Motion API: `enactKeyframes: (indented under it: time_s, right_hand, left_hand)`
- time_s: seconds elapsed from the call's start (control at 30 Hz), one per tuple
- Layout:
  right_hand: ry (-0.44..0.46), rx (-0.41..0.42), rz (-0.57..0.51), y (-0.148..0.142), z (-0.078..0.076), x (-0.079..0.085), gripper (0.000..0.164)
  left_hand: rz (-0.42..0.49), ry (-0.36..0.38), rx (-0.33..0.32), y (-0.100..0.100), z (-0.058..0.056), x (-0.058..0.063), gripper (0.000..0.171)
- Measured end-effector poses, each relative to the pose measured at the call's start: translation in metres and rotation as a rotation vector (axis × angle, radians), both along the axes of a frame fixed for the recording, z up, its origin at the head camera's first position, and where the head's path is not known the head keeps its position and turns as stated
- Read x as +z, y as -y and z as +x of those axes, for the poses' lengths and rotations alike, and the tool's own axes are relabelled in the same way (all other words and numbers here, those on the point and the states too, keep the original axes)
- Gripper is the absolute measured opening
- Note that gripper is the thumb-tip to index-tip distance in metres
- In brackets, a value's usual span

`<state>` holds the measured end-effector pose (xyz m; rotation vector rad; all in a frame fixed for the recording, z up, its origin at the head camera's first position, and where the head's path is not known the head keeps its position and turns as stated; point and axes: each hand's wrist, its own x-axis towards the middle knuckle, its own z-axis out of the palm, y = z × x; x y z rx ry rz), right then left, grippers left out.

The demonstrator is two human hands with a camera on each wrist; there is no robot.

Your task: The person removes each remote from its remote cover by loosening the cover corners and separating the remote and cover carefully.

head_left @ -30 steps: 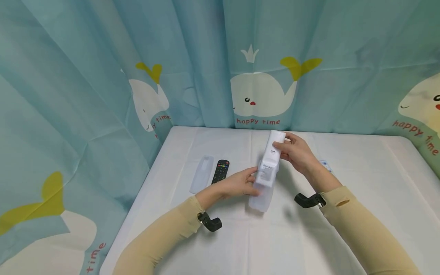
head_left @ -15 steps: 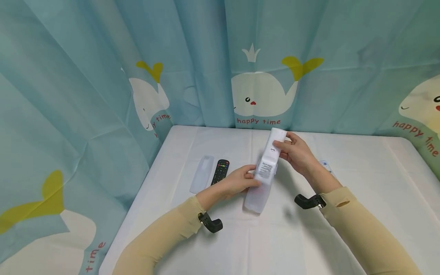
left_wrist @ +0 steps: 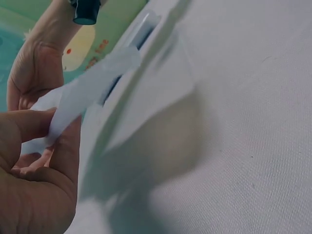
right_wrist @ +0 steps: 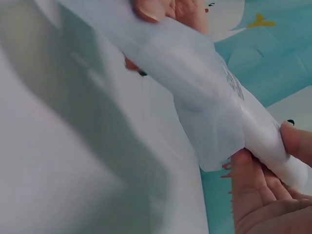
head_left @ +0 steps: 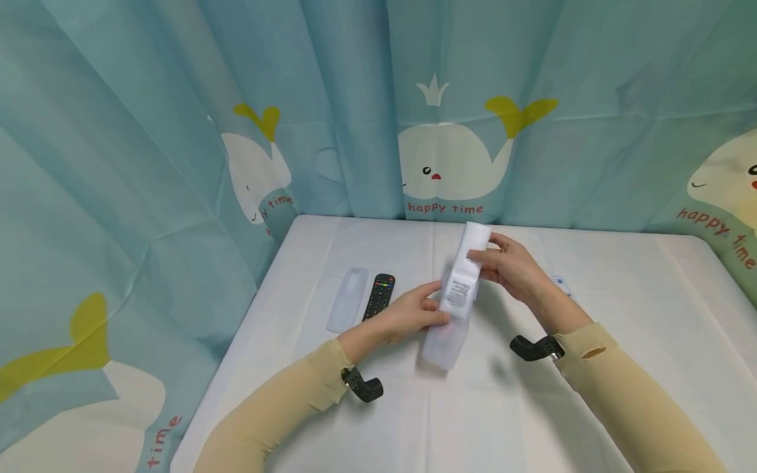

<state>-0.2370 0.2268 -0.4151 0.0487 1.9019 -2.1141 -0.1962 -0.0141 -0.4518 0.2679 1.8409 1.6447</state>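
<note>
A white remote control (head_left: 476, 238) sits partly inside a translucent, milky sleeve (head_left: 445, 347), tilted above the table. Printed text shows on its back through the cover. My left hand (head_left: 414, 311) pinches the sleeve around its middle, thumb on the near face. With thumb and fingers, my right hand (head_left: 513, 268) grips the bare upper end of the remote. In the right wrist view, the sleeve's loose mouth (right_wrist: 214, 139) bulges around the white body (right_wrist: 258, 122). The sleeve's lower end (left_wrist: 114, 63) hangs flat past the left fingers in the left wrist view.
Left of the hands, a black remote (head_left: 380, 293) with coloured buttons lies on the white table (head_left: 473, 420). Beside it is another translucent sleeve (head_left: 347, 299). A small blue-and-white item (head_left: 560, 284) lies behind the right wrist. A blue whale-print curtain (head_left: 349, 131) hangs behind the table.
My left hand has shifted its pinch and now has its thumb over the remote's covered lower end. The sleeve's bottom swung slightly left. My right thumb has slid a little down the remote.
</note>
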Motion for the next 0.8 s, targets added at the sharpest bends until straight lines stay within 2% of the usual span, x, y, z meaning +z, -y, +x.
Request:
enactKeyframes:
  time_s: [0.23,0.43,0.53,0.63,0.8]
  right_hand:
    - [0.024,0.039,0.100,-0.0046,-0.0028,0.0005,0.073]
    - [-0.012,0.005,0.125,-0.0068,-0.0052,0.0041,0.074]
    - [-0.013,-0.012,0.119,-0.0072,-0.0046,0.0048,0.072]
    - [-0.009,-0.008,0.093,-0.0065,-0.0033,0.0037,0.069]
    - [-0.012,0.026,0.068,-0.0040,-0.0001,0.0020,0.068]
  left_hand:
    - [-0.024,0.008,-0.076,0.0009,0.0008,0.0003,0.086]
    - [0.060,0.040,-0.133,0.0037,0.0026,0.0021,0.092]
    - [0.074,0.051,-0.155,0.0043,0.0035,0.0016,0.094]
    - [0.061,0.048,-0.140,0.0040,0.0043,0.0011,0.088]
    - [0.008,0.032,-0.052,0.0027,0.0041,0.0004,0.078]
